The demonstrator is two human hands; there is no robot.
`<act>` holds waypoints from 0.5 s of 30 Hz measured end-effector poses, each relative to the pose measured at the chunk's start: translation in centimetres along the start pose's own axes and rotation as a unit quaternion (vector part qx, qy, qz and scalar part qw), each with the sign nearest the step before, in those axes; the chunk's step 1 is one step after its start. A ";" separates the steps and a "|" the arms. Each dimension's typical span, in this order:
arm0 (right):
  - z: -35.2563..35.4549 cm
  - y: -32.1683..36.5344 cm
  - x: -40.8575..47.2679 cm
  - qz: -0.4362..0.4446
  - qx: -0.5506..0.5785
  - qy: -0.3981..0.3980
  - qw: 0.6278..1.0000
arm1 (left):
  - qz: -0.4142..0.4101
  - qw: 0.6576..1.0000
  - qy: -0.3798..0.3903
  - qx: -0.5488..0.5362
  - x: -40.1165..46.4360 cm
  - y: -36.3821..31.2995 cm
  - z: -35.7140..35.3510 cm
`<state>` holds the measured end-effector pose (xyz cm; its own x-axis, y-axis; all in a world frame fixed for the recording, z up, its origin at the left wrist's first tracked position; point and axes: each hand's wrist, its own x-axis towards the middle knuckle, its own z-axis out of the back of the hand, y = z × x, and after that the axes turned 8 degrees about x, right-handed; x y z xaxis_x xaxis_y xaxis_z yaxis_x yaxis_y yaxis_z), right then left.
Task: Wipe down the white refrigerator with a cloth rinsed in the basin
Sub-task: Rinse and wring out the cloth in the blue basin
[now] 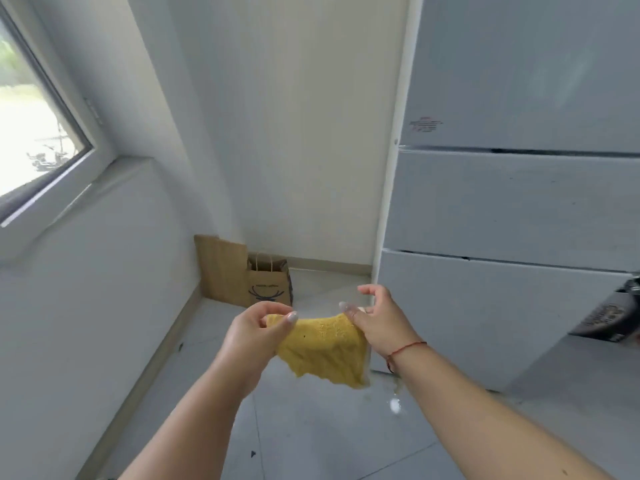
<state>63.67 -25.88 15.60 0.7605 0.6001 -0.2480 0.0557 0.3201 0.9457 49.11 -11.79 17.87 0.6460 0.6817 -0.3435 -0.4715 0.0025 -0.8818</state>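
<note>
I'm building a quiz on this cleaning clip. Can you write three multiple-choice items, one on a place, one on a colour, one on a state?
1. Where does the paper bag stand?
A. on the floor in the corner
B. on the window sill
C. on top of the refrigerator

2. What colour is the cloth?
A. blue
B. yellow
C. white

3. How is the cloth held?
A. pressed flat on the refrigerator
B. lying on the floor
C. stretched between both hands

Answers: 1 A, it sits by the wall corner; 2 B, plainly yellow; 3 C, the left hand and right hand each pinch a top corner.
</note>
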 end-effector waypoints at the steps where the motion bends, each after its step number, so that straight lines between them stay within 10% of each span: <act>1: 2.2 -0.2 0.1 0.004 -0.008 0.040 0.999 | -0.012 0.999 0.044 0.007 0.5 -1.1 -1.5; 8: 14.9 -1.3 2.0 0.119 -0.246 0.011 0.962 | -0.169 0.942 0.071 0.281 3.5 -8.5 -11.2; 11: 21.2 -0.7 2.9 0.122 0.031 0.042 0.991 | -0.170 0.963 0.105 0.182 4.8 -11.9 -14.6; 15: 26.5 -2.3 3.1 0.061 0.351 0.214 0.909 | -0.141 0.965 0.223 0.005 6.1 -16.0 -19.8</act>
<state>83.07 -44.18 18.20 0.4753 0.8785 -0.0487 0.5020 -0.2254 0.8350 72.45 -22.16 23.56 0.9424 0.2704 -0.1972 -0.2437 0.1507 -0.9581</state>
